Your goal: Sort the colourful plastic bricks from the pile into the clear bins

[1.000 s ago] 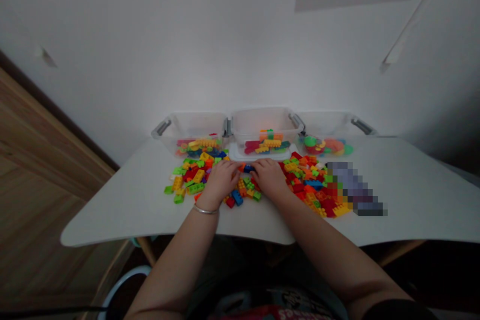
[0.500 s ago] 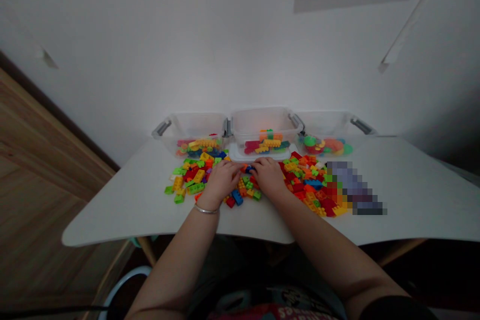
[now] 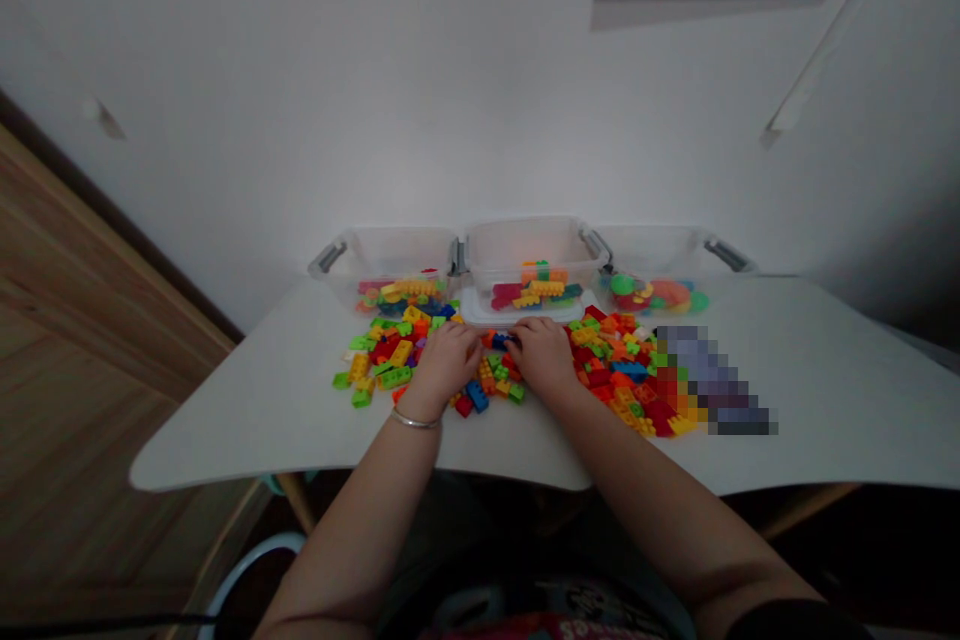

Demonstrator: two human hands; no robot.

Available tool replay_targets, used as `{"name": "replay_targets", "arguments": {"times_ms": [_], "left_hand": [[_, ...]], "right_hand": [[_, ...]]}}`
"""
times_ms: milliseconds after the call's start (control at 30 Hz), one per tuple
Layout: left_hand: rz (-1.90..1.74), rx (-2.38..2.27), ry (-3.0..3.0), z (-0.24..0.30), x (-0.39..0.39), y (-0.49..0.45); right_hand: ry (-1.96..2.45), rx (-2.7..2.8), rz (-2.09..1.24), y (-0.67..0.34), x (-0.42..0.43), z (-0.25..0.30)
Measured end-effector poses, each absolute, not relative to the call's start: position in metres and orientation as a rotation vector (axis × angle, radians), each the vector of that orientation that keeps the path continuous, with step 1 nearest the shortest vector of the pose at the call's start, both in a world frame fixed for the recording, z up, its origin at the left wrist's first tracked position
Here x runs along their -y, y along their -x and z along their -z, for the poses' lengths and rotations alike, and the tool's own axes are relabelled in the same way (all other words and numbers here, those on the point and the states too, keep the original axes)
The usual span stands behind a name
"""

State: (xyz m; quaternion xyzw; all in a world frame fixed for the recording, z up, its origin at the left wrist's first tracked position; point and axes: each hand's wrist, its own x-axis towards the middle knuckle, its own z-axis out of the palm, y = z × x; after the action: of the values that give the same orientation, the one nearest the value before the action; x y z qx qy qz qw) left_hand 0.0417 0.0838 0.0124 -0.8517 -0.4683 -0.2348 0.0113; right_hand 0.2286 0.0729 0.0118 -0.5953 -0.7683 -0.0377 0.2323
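Note:
My left hand, with a bangle at the wrist, is curled over the bricks at the middle of the table. An orange-red building brick shows at its fingertips. Facing it, my right hand has its fingers bent around a blue building brick. Both palms face down, and the fingers partly hide what they grip; I cannot tell if the two bricks are joined. Between the wrists lie loose bricks, including a blue one and a yellow-orange one.
Loose bricks spread to the left and right on the white table. Along the wall stand a left clear bin, a middle bin on a lid, and a right bin, all holding pieces. A blurred patch covers something at right.
The whole view has shifted slightly. My hands stay at the same spot over the bricks, with only slight finger movement.

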Motion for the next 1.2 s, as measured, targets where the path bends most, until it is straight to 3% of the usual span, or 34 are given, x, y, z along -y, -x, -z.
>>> {"name": "replay_targets", "arguments": {"times_ms": [567, 833, 1200], "left_hand": [[0.752, 1.51, 2.626, -0.018, -0.079, -0.044], [0.726, 1.557, 2.639, -0.019, -0.079, -0.043], [0.728, 1.588, 2.631, -0.015, -0.083, -0.04]], "right_hand": [[1.461, 1.962, -0.039, -0.236, -0.073, -0.011], [1.059, 1.571, 0.156, -0.259, -0.082, -0.067], [1.403, 1.465, 0.032, -0.307, -0.175, -0.116]]}}
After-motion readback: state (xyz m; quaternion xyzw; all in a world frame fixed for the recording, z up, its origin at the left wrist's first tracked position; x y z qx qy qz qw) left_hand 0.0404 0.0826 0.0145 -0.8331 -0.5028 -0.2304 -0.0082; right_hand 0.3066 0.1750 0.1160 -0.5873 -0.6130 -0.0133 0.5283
